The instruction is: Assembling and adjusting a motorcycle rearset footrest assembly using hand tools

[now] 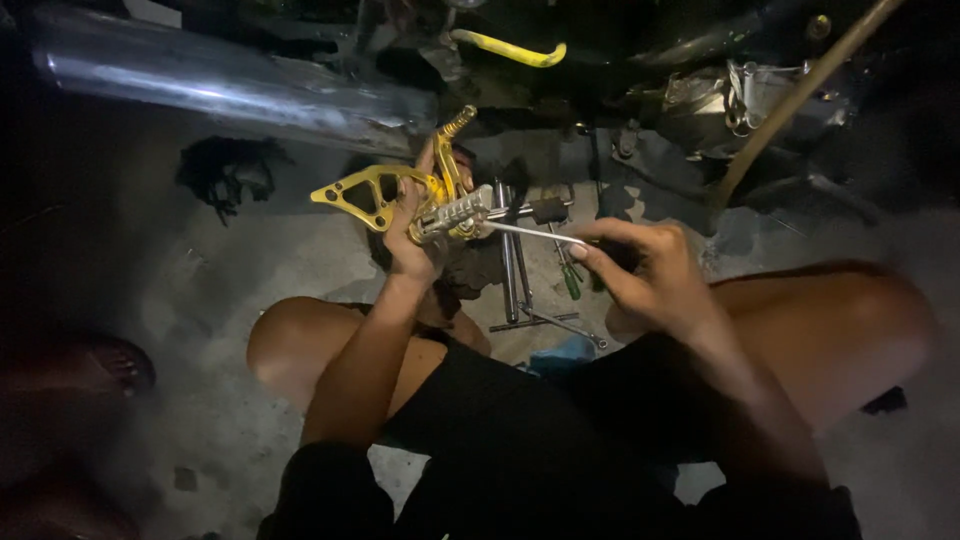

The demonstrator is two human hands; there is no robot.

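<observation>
Head view is showing the left hand (408, 235) closing its fingers around a gold-coloured metal footrest bracket with a ribbed silver peg (430, 200), holding it up above the grey concrete floor (240, 270). Just to its right, the right hand (645, 275) is pinching a thin silver metal rod tool (530, 233), whose tip is touching the peg. Loose steel tools (515, 270) are lying on the floor below, between the hands.

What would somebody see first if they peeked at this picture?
First, the shiny gold metal bracket with a silver foot peg, held up in the middle by the left hand. The right hand beside it pokes a thin silver tool at the peg. Behind them, a long chrome pipe gleams along the top left, and tools lie on the grey floor below the hands.
</observation>
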